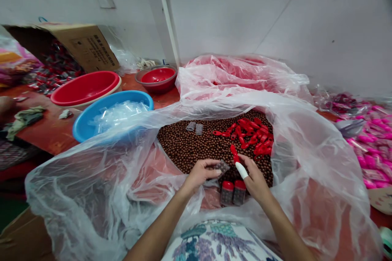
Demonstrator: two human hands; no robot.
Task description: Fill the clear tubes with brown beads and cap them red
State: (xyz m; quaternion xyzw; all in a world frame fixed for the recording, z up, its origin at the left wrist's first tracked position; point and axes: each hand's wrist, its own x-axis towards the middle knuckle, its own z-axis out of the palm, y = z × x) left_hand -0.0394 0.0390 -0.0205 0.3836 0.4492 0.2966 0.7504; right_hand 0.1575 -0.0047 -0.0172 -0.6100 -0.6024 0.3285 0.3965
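Note:
My left hand (pixel 202 174) is closed on a small clear container (pixel 222 166) with brown balls showing through its wall. In my right hand (pixel 251 174), which wears a white finger cover (pixel 241 170), a red plastic cap piece (pixel 234 153) is pinched upright. Both hands hover over a wide heap of brown balls (pixel 186 151) in a clear plastic bag. Just below them stand two filled containers (pixel 227 193) with red tops. Loose red cap pieces (pixel 260 134) lie on the balls at the right, and two empty clear containers (pixel 199 129) lie farther back.
A blue basin (pixel 80 127) of clear plastic pieces stands at left, near a red basin (pixel 88 85) and a smaller red bowl (pixel 157 75). An open carton (pixel 94 51) spills red-topped items. Bunched plastic sheeting (pixel 101 187) surrounds the balls; pink packets (pixel 375 142) lie right.

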